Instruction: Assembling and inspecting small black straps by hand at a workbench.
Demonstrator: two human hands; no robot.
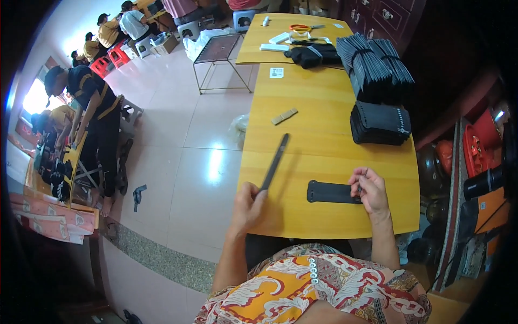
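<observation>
My left hand [249, 208] is closed around the lower end of a narrow black strip [275, 161], which slants up and away over the table. A flat black piece with rounded, notched corners [330, 192] lies on the yellow table [302, 156] in front of me. Over its right end, my right hand [370, 190] has its fingers curled together. Whatever is between those fingers is hidden. A stack of similar black pieces [380, 123] stands beyond my right hand, with strapped bundles of dark grey strips [372, 65] behind it.
A small tan strip [284, 116] lies mid-table. Orange-handled scissors [306, 27], white boxes [275, 47] and a black cloth bundle [313, 55] sit at the far end. A metal-legged stool [218, 49] stands beyond the left edge. A person [97, 102] bends over another table at left.
</observation>
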